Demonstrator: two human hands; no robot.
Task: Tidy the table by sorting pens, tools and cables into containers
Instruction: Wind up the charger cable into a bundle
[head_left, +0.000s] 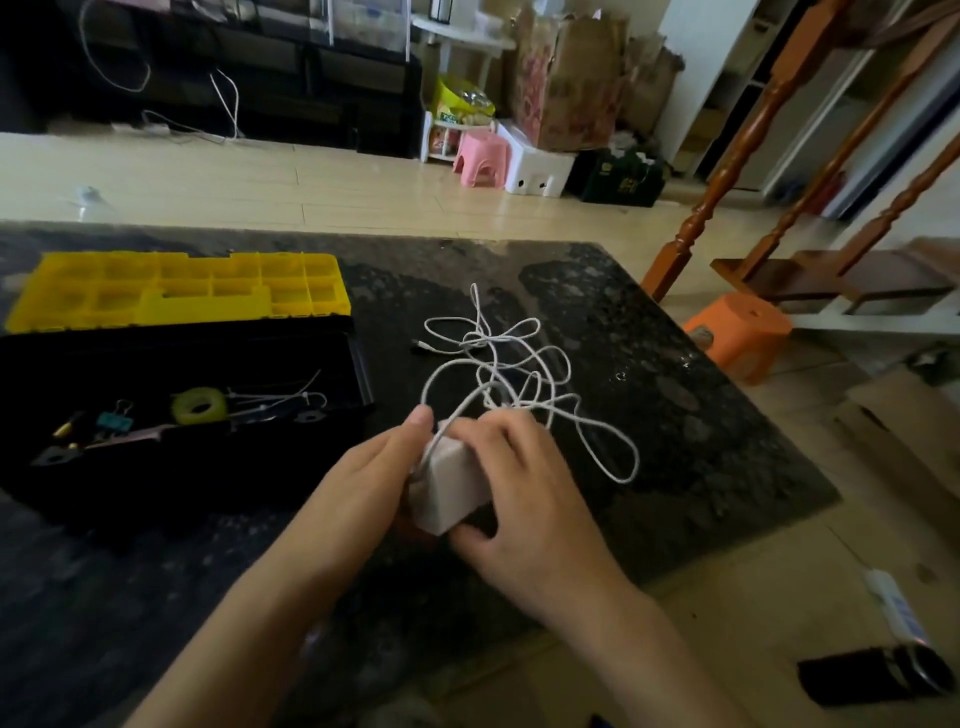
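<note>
We record a white power adapter (452, 483) low over the near middle of the dark speckled surface (701, 441); we cannot tell whether it rests on it. Both hands hold the block. The left hand (363, 473) grips its left side, the thumb laid over the top edge where the cord crosses; what lies beneath the block is hidden. The right hand (524, 493) grips it from the right, its fingers (498, 431) curled over the far top and the thumb pressed against the near lower corner. The white cable (519, 364) leads away from the adapter and lies in a loose tangle of loops on the surface just beyond the hands, ending in a dark plug (422, 347) at the far left of the tangle. Left of the hands stands an open black toolbox (208, 467). Its tray holds a yellowish tape roll (200, 405), a teal binder clip (115, 420) and several thin metal pieces too dim to identify. Its yellow compartmented lid (156, 306) lies open behind the tray. Past the right edge of the surface, an orange stool (737, 332) stands on the floor.
</note>
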